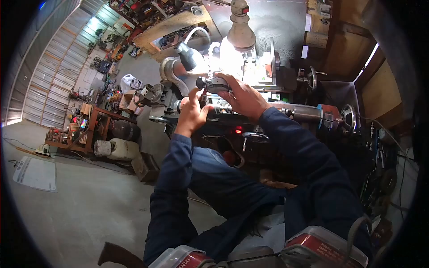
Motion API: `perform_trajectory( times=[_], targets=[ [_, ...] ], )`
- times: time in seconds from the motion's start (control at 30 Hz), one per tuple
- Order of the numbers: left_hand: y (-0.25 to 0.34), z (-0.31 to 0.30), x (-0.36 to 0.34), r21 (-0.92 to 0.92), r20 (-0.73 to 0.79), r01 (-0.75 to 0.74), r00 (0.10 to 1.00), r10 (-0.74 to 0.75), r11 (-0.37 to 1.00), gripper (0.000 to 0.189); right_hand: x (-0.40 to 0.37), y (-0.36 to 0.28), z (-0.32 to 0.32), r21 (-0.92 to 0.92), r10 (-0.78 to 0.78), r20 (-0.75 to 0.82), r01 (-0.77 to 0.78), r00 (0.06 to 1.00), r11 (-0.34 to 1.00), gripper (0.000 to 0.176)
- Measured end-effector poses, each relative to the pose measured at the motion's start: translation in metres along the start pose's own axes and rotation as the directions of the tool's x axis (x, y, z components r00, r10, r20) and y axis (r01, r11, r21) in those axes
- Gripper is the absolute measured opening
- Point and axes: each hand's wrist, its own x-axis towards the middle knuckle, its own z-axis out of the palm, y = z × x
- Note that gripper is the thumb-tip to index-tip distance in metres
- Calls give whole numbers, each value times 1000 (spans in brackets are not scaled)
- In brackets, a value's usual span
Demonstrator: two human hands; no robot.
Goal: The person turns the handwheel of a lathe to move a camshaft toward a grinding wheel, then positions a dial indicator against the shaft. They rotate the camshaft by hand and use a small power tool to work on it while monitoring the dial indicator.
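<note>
the round metal part [218,85] lies between the 2 hands, just beyond the left fingertips and directly under the right fingers. the right hand [246,99] is the nearer of the 2: its fingers reach over the far side of the part and its thumb comes in on the near side, so it is partly closed around the rim, with the palm facing down and to the left.

the left hand [193,115] sits to the near left of the part, half closed, with forefinger and thumb raised and a gap between them. a slim dark piece [204,97] shows beside those fingers; whether they grip it or only touch it, one cannot tell.

the part looks like a short drum, wider across than it is deep, its broad side running roughly from left to right. a dark knob [201,83] is at its left, above the left forefinger. the slim piece runs the other way, away from the person and towards the knob.

beyond the left hand, a lamp [189,57] hangs close over the work, its glare washing out details nearby. nearer the person than the right hand is a handwheel [256,135], apart from the fingers.
</note>
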Motion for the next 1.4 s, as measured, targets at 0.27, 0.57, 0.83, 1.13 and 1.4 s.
perform_trajectory(
  times=[0.27, 0.57, 0.83, 1.13, 1.4],
  targets=[
    [13, -14, 0, 130, 247, -126, 965, 91, 984, 54, -1, -15, -8, 46, 18, -18, -17, 1000, 999, 47],
    [8, 9, -4, 51, 96, -131, 987, 126, 990, 47, 10, -17, -25, -42, 138, 60, -135, 989, 990, 51],
    [-16, 29, -17, -123, -79, -85, 994, 76, 989, 53, 6, 1, -31, -111, 139, 49, -133, 989, 985, 48],
    [-18, 1, 4, -186, 190, 110, 979, -74, 976, 69, 2, 13, -40, 59, 286, 195, -303, 938, 951, 49],
    [-22, -10, 25, -119, 398, 228, 903, -164, 966, 62, 9, 14, -36, -19, 333, 184, -335, 925, 942, 53]
  ],
)
